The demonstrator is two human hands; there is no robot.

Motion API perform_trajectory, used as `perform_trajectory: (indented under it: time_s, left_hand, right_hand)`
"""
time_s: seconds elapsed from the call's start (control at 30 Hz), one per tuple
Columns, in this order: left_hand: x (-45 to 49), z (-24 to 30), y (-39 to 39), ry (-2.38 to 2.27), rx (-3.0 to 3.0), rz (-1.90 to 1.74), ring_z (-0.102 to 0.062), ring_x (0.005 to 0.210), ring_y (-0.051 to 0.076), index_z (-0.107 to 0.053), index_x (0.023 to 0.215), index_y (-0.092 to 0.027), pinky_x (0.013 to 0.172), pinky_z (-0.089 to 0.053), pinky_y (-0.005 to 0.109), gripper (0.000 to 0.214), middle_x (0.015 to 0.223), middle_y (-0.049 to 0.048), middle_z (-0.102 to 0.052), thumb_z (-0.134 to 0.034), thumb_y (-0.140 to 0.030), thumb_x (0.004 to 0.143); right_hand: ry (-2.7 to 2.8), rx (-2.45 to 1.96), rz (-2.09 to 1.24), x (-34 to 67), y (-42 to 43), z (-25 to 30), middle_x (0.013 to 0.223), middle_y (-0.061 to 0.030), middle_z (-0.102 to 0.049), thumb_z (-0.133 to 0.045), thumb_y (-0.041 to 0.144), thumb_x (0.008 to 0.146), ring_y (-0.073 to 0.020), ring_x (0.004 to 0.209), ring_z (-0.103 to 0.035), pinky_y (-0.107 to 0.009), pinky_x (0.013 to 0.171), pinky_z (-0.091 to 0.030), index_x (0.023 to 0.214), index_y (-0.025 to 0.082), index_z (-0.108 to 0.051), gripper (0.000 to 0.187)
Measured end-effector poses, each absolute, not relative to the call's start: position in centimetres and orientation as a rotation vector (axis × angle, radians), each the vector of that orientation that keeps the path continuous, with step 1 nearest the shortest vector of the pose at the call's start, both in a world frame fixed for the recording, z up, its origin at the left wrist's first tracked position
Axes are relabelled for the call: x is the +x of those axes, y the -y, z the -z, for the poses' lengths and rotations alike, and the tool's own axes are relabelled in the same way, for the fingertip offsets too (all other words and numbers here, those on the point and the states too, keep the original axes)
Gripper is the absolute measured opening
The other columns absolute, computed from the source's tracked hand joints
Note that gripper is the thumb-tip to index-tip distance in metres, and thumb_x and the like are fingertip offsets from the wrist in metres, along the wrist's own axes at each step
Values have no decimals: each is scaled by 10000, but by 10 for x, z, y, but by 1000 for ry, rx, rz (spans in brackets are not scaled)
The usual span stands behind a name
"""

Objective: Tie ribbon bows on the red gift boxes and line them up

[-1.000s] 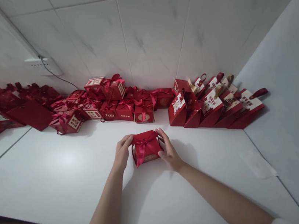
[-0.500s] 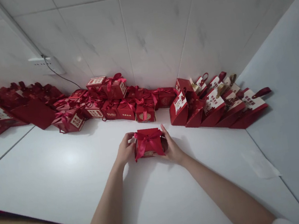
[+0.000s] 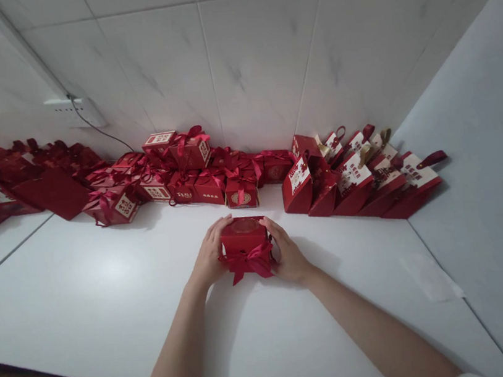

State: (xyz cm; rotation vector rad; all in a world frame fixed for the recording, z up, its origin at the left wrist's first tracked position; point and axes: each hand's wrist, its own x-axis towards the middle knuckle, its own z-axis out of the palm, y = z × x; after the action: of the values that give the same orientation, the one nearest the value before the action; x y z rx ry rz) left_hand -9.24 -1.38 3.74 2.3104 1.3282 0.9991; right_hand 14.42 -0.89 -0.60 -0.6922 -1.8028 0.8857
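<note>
On or just above the table point(image 3: 327, 327), the box point(image 3: 246, 240) lies between left hand point(image 3: 210, 260) and right hand point(image 3: 288, 257), which grasp its 2 ends, long axis seemingly crosswise, neither hand nearer.

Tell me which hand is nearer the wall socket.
Left. The left hand is below and right of the wall socket, at the left side of the held red box; the right hand, at its right side, is farther off.
</note>
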Motion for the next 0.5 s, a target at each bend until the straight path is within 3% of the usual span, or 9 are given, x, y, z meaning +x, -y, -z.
perform_trajectory:
  time_s: [0.1,0.2,0.27,0.4,0.5]
  left_hand:
    - [-92,-41,15,-1329,2207,-967,-375,1386,331,-310,1483,-247,1133,-350,485,874,1507,125,-399,-750,-275,729]
    - [-90,-39,15,-1233,1971,-967,-453,1327,339,-367,1452,-238,1110,-380,479,877,1459,128,-460,-783,-287,681]
    - [-85,-36,14,-1136,1724,-1003,-510,1272,340,-404,1418,-239,1055,-436,476,815,1415,128,-509,-780,-320,699]
    - [-70,-23,12,-1015,1213,-1138,-560,1218,334,-488,1347,-198,986,-490,431,629,1359,143,-567,-702,-426,801]
    - [-60,-14,11,-970,921,-1143,-620,1127,319,-536,1307,-194,861,-547,401,573,1301,138,-612,-649,-493,832]
  right_hand:
    - [1683,-717,-978,143,8,8,1551,-22,-327,-797,214,690,-316,1428,-319,-540,1183,-266,1475,390,-325,933]
    - [1474,-681,-1240,142,5,10,1500,-60,-410,-828,285,673,-321,1335,-456,-522,1103,-389,1459,361,-347,924]
    - [1300,-635,-1414,142,0,10,1460,-71,-473,-782,395,731,-307,1299,-500,-497,1072,-424,1430,324,-398,801]
    - [1026,-551,-1569,143,-6,8,1485,-26,-468,-542,525,900,-256,1404,-384,-477,1160,-304,1388,307,-471,539]
    - [956,-577,-1679,144,-4,6,1455,-14,-510,-576,484,892,-252,1392,-408,-485,1162,-299,1381,308,-484,528]
